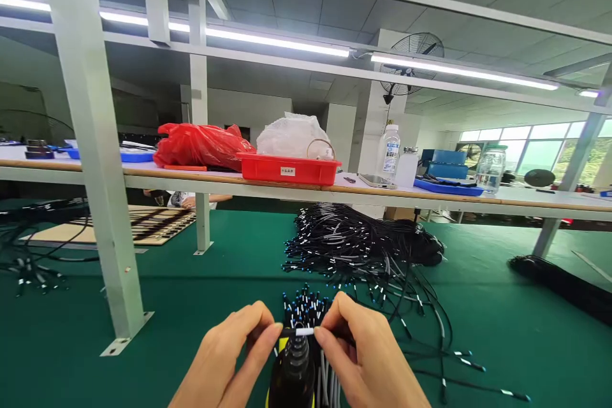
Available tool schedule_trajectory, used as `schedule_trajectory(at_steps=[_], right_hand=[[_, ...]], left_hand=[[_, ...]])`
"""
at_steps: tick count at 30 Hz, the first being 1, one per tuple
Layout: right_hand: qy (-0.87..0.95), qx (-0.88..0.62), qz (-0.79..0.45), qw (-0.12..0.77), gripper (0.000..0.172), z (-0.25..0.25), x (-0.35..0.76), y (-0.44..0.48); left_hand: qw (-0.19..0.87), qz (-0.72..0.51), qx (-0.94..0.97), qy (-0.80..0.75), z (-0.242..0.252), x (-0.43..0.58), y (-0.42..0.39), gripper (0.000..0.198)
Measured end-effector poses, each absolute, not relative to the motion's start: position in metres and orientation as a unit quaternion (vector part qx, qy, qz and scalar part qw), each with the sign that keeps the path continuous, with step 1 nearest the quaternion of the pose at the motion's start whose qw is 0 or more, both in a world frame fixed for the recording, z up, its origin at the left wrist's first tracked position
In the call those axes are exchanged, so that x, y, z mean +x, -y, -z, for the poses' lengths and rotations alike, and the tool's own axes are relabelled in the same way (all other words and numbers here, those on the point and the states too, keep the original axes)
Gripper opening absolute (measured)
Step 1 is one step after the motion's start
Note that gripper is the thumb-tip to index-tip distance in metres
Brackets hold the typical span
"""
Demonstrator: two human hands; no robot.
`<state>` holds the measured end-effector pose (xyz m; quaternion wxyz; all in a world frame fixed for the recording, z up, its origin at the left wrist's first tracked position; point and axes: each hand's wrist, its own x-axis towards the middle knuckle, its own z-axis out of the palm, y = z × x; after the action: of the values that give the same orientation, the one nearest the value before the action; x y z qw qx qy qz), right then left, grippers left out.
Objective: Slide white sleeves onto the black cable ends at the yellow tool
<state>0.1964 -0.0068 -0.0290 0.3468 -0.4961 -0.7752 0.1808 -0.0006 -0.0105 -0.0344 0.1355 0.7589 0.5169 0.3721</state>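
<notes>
Cable (288, 333) spans level between the person's hands, toward the near edge of the green bench (229, 261). Left hand (232, 344): fingers pinch the black end. Right hand (366, 344): fingers grip beside the smooth white sleeve (305, 332). This two-point hold presumably keeps the sleeve straight at the ribbed, tapering nozzle (299, 357); contact is unclear. Slim, flexible leads (354, 236) lie heaped toward the far edge, probably for spare working room.
</notes>
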Motion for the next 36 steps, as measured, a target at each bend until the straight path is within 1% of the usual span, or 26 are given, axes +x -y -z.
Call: schedule_trajectory(at_steps=[3,6,15,23,29,36], right_hand=[[0.778,-0.487,-0.184,0.351,0.017,0.033,0.195,0.004],[0.775,-0.488,-0.188,0.356,0.016,0.035,0.194,0.0],[0.762,-0.5,-0.181,0.369,0.014,0.036,0.19,-0.003],[0.749,-0.505,-0.191,0.384,0.013,0.04,0.188,-0.002],[0.745,-0.499,-0.196,0.396,0.014,0.039,0.187,-0.004],[0.744,-0.503,-0.192,0.397,0.014,0.042,0.185,-0.005]], left_hand=[[0.158,-0.374,0.752,-0.52,0.038,0.001,0.003,0.044],[0.182,-0.361,0.748,-0.527,0.04,0.001,-0.002,0.047],[0.206,-0.345,0.74,-0.539,0.038,0.001,-0.004,0.042],[0.196,-0.345,0.738,-0.545,0.034,0.002,-0.005,0.039],[0.212,-0.339,0.731,-0.553,0.031,0.001,-0.004,0.036],[0.197,-0.349,0.741,-0.539,0.032,-0.002,-0.004,0.031]])
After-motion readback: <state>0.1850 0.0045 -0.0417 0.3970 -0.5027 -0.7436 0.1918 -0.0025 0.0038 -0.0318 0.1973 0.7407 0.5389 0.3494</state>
